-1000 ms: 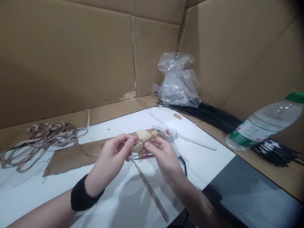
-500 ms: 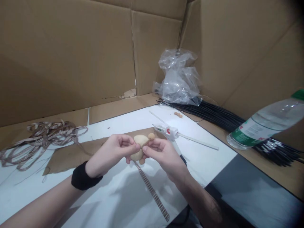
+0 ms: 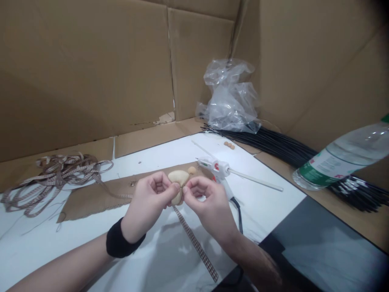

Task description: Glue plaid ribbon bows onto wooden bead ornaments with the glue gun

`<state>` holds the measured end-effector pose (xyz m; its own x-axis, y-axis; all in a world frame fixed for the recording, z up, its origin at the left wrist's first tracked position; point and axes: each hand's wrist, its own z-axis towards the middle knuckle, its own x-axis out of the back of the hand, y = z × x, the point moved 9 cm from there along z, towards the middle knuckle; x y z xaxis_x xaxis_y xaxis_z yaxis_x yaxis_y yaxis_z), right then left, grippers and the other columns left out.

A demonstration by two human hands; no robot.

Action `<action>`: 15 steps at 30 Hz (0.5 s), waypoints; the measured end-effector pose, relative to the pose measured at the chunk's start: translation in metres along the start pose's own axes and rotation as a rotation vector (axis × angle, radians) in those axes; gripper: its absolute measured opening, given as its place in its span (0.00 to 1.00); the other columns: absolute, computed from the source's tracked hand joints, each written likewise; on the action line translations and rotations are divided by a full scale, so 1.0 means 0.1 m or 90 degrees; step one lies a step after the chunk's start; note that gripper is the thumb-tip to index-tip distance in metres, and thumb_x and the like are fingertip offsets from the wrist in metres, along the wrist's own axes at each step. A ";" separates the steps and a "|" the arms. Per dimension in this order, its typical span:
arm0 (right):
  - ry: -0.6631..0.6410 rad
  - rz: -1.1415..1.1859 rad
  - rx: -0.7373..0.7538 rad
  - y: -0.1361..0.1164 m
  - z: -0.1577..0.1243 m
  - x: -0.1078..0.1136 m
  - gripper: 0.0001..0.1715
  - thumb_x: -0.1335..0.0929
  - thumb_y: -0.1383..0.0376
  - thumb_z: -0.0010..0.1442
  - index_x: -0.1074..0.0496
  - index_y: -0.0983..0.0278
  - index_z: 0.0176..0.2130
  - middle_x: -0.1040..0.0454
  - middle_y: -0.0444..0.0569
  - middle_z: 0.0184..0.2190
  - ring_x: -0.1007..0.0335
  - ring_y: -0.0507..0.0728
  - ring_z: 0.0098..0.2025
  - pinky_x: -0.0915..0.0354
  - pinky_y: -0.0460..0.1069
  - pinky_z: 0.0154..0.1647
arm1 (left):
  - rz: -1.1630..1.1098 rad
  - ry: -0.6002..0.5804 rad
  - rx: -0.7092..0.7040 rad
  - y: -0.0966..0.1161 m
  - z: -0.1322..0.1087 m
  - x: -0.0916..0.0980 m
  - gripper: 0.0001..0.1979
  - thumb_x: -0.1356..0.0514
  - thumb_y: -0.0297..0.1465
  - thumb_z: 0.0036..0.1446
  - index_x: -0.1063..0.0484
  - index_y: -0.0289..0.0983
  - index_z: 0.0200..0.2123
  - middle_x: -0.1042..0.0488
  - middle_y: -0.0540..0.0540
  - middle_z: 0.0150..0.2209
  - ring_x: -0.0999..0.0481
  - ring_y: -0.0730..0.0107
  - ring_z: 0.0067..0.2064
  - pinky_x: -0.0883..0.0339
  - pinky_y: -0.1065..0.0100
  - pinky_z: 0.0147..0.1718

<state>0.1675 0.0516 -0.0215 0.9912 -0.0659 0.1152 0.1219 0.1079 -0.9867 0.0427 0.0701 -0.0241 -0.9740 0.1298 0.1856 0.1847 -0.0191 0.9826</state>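
Pinched, just below the frame's centre, a cream, puffed, fabric-like piece (image 3: 178, 177) between closed thumbs and curled fingers of left hand (image 3: 148, 202) and right hand (image 3: 212, 207), above flat brown-and-white checked woven ribbon strip (image 3: 194, 243).

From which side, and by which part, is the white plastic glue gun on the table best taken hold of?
Probably by the white handle of the glue gun, from the near right: it slants toward the camera, beyond the right hand, with a black cord at its end. That avoids the narrow tip pointing left and the long, pale stick jutting right.
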 end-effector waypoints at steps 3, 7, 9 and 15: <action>0.011 -0.045 0.023 -0.03 -0.01 0.00 0.04 0.35 0.69 0.48 0.34 0.64 0.23 0.32 0.42 0.20 0.35 0.51 0.24 0.38 0.45 0.26 | 0.017 0.046 -0.023 0.02 -0.04 0.02 0.12 0.40 0.29 0.46 0.42 0.36 0.18 0.39 0.57 0.14 0.40 0.81 0.17 0.45 0.78 0.16; 0.007 -0.078 0.040 -0.03 0.01 0.00 0.04 0.36 0.68 0.49 0.36 0.63 0.24 0.33 0.42 0.21 0.36 0.50 0.24 0.40 0.45 0.26 | 0.038 0.087 -0.047 0.02 -0.09 0.03 0.12 0.40 0.31 0.47 0.39 0.35 0.19 0.37 0.55 0.15 0.38 0.79 0.19 0.43 0.77 0.18; -0.003 -0.082 0.050 -0.03 0.04 0.01 0.04 0.37 0.68 0.51 0.37 0.63 0.25 0.34 0.42 0.21 0.38 0.50 0.24 0.42 0.45 0.25 | 0.040 0.072 -0.047 0.03 -0.10 0.01 0.11 0.40 0.32 0.48 0.37 0.35 0.19 0.36 0.55 0.16 0.36 0.79 0.19 0.41 0.77 0.18; -0.050 -0.111 0.088 -0.08 0.07 0.06 0.05 0.37 0.69 0.51 0.39 0.63 0.25 0.38 0.40 0.20 0.41 0.50 0.24 0.44 0.44 0.26 | 0.085 -0.113 -0.043 0.13 -0.06 -0.13 0.14 0.45 0.37 0.54 0.31 0.34 0.22 0.30 0.50 0.20 0.31 0.75 0.22 0.36 0.74 0.23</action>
<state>0.1731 0.0571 -0.0119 0.9549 -0.0194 0.2964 0.2924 0.2371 -0.9264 0.0568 0.0624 -0.0135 -0.9020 0.2935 0.3167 0.2961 -0.1136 0.9484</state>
